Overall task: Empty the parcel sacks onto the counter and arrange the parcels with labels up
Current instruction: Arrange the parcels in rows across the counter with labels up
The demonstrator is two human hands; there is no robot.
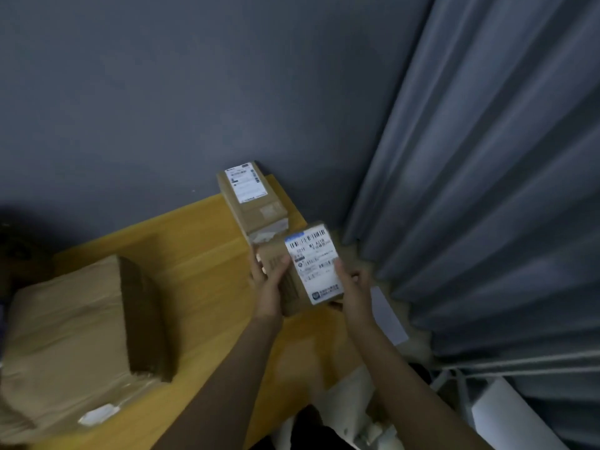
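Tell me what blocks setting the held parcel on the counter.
Nothing visible. The left hand and right hand hold the small parcel above bare counter near its right edge; the labelled box lies just beyond, the large box far left.

The counter [194, 254] was seen in yellow-orange with faint wood grain, the wall [162, 92] and curtain [487, 157] in plain dark blue-grey. The big box [74, 319], far box [259, 209] and near box [291, 289] were shown in brown cardboard. The far label [248, 181] and near label [313, 264] were printed black on white, the latter topped by a blue strip and barcode stripes.
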